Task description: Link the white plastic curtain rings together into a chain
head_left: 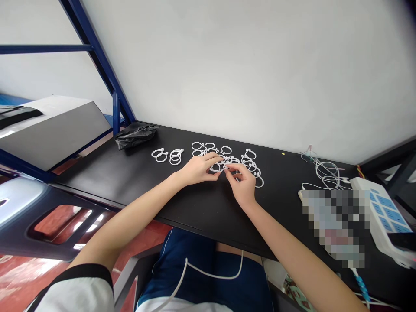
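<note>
Several white plastic rings [227,152] lie scattered on a black table [136,177] against a white wall. My left hand [198,168] and my right hand [243,185] meet over the middle of the pile. Both hands have their fingers curled in a pinch around a white ring [218,166] held between them. A few more rings [168,155] lie in a small group to the left of my left hand. Other rings [251,157] sit just beyond my right hand.
A crumpled black plastic bag [134,134] lies at the table's far left corner. White cables [325,170] and a white power strip [385,216] occupy the right end. A blue metal frame [97,56] rises at the left.
</note>
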`<state>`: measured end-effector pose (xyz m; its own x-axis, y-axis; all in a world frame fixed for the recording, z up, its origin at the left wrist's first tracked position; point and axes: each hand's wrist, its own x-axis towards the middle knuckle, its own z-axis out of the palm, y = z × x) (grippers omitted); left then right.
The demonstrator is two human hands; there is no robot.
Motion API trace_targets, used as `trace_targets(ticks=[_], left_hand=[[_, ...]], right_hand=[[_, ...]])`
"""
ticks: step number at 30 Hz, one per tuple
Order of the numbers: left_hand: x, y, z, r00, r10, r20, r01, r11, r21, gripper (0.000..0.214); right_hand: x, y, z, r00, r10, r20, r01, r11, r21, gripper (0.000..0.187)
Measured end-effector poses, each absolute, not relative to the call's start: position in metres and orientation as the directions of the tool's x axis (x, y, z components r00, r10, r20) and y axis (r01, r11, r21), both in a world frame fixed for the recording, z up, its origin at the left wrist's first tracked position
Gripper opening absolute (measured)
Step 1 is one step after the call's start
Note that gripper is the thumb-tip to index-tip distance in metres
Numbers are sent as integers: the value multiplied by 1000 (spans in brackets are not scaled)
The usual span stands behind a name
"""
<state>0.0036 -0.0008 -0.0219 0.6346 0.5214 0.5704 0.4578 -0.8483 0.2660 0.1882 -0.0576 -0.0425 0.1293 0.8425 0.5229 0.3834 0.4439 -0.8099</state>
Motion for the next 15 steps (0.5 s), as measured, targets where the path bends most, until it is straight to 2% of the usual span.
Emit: trace_targets(ticks=[11, 15], left_hand=[[4, -2, -22, 642, 535, 549, 444, -843, 303, 36], [4, -2, -21, 638, 554, 535, 485, -829, 279, 38]], right_hand=[[187, -58, -43, 119, 824, 553, 379, 477, -793, 8], [187, -58, -43, 115, 814, 569, 377, 494, -784, 9]])
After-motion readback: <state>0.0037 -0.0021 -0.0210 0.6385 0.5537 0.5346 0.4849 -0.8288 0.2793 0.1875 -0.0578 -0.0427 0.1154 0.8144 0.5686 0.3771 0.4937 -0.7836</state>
